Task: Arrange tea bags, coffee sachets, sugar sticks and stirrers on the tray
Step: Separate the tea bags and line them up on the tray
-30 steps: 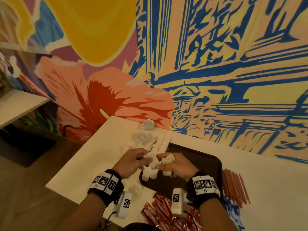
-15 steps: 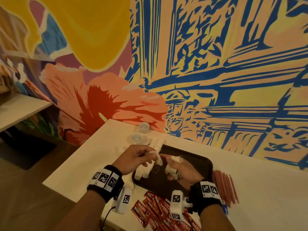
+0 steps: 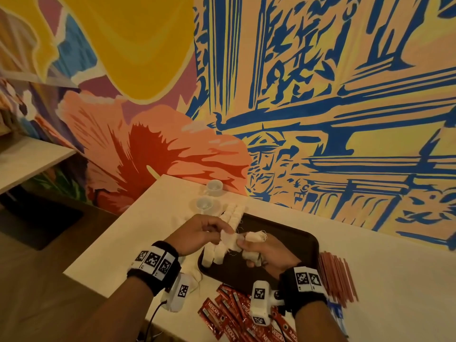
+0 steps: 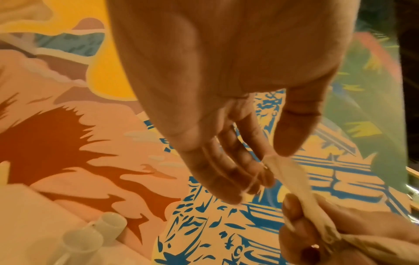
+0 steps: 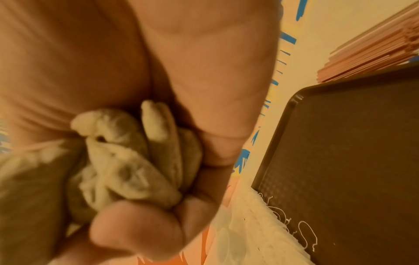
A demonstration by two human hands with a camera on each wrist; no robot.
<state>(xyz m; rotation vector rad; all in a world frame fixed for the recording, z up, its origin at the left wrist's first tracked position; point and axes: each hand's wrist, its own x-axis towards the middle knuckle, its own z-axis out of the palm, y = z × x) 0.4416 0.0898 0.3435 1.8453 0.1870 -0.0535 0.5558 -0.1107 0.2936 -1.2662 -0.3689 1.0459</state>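
Observation:
Over the left part of the dark tray [image 3: 291,239], my left hand [image 3: 220,234] pinches one white tea bag [image 3: 228,240] between thumb and fingers. In the left wrist view that tea bag [image 4: 292,179] stretches from my left hand [image 4: 267,161] down to the right hand's fingers [image 4: 294,211], which also hold it. My right hand [image 3: 246,245] grips a bunch of tea bags [image 5: 136,161] in its palm. A row of tea bags [image 3: 234,214] lies along the tray's left edge. Red coffee sachets [image 3: 232,314] lie in front of the tray, and reddish stirrers [image 3: 335,275] to its right.
Two small white cups [image 3: 214,187] [image 3: 204,204] stand behind the tray's left corner, close to the painted wall [image 3: 320,119]. Blue packets [image 3: 338,314] show beside my right wrist. The table's left edge [image 3: 111,230] drops to the floor; bare tabletop [image 3: 407,292] lies to the right.
Half a second ago my left hand was at the row of tea bags, apart from the right. Now the hands meet and the left pinches a tea bag from the right hand's bunch.

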